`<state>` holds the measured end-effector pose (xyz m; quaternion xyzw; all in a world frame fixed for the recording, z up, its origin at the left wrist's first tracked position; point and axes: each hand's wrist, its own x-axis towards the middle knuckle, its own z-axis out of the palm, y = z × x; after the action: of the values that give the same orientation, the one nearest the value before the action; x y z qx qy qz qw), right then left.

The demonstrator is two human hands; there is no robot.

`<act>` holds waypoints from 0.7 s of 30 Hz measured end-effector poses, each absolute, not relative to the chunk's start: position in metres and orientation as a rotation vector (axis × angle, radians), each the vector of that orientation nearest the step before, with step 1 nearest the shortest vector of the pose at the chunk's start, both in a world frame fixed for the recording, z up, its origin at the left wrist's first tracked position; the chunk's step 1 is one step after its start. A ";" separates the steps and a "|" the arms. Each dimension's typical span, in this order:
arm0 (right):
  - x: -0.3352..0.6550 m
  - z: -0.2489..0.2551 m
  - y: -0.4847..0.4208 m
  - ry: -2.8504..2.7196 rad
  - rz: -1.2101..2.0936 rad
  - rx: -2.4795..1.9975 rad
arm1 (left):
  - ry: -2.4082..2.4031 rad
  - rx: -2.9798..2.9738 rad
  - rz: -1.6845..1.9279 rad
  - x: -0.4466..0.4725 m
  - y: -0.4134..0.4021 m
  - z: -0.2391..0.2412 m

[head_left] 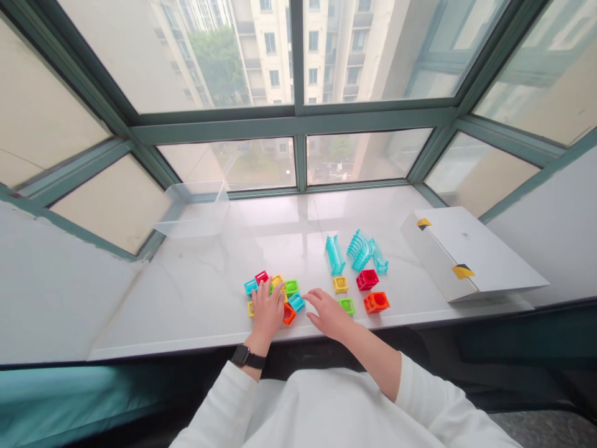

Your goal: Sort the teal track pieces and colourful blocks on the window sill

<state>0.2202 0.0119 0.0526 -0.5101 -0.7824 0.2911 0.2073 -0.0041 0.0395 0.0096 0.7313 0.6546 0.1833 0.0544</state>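
Note:
My left hand [268, 308], a black watch on its wrist, lies spread over a cluster of colourful plastic toy blocks. Around its fingers show a red block [262, 277], a blue block [250, 286], a yellow block [277, 281] and an orange block [289, 313]; its palm hides others. My right hand [329, 312] is just right of the cluster, thumb and fingers apart, fingertips close to another blue block [296, 302]. Whether they touch it I cannot tell. A green block [291, 287] sits behind that one. Right of my right hand is a single green block [347, 305].
Farther right are a yellow block [340, 285], a stacked red block [367, 279] and an orange one [376, 302]. Clear turquoise track pieces [334, 255] lie behind them. A transparent bin [198, 211] stands back left, a white box [471, 252] at right. Windows border the white sill [163, 311].

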 end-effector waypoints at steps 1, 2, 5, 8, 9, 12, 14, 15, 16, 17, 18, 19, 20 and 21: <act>0.214 0.047 0.014 -2.197 0.829 -1.446 | 1.991 2.238 0.523 -0.001 0.040 0.009; 0.208 0.041 0.015 -2.211 0.840 -1.469 | 1.986 2.254 0.496 0.002 0.040 0.008; 0.200 0.029 0.018 -2.238 0.847 -1.518 | 1.979 2.282 0.447 0.006 0.040 0.007; 0.198 0.026 0.020 -2.258 0.846 -1.546 | 1.995 2.292 0.414 0.007 0.040 0.008; 0.199 0.026 0.020 -2.264 0.848 -1.551 | 1.997 2.297 0.403 0.007 0.040 0.008; 0.200 0.026 0.021 -2.274 0.853 -1.556 | 1.989 2.306 0.385 0.008 0.040 0.010; 0.201 0.026 0.021 -2.274 0.849 -1.563 | 1.985 2.305 0.383 0.009 0.040 0.012; 0.201 0.026 0.021 -2.276 0.846 -1.569 | 1.985 2.306 0.381 0.009 0.040 0.012; 0.201 0.026 0.021 -2.279 0.842 -1.575 | 1.985 2.307 0.376 0.010 0.040 0.013; 0.202 0.025 0.021 -2.282 0.838 -1.582 | 1.985 2.310 0.370 0.010 0.040 0.013; 0.202 0.025 0.021 -2.285 0.833 -1.592 | 1.985 2.312 0.365 0.011 0.040 0.013; 0.203 0.024 0.020 -2.286 0.827 -1.605 | 1.983 2.312 0.361 0.011 0.039 0.014; 0.204 0.024 0.020 -2.287 0.821 -1.622 | 1.981 2.311 0.359 0.012 0.039 0.014; 0.205 0.024 0.020 -2.288 0.817 -1.638 | 1.980 2.309 0.360 0.012 0.040 0.014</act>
<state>0.2045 0.0202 0.0236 -0.5559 -0.7765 0.2772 0.1057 0.0124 0.0395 0.0139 0.7532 0.6460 0.1174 0.0393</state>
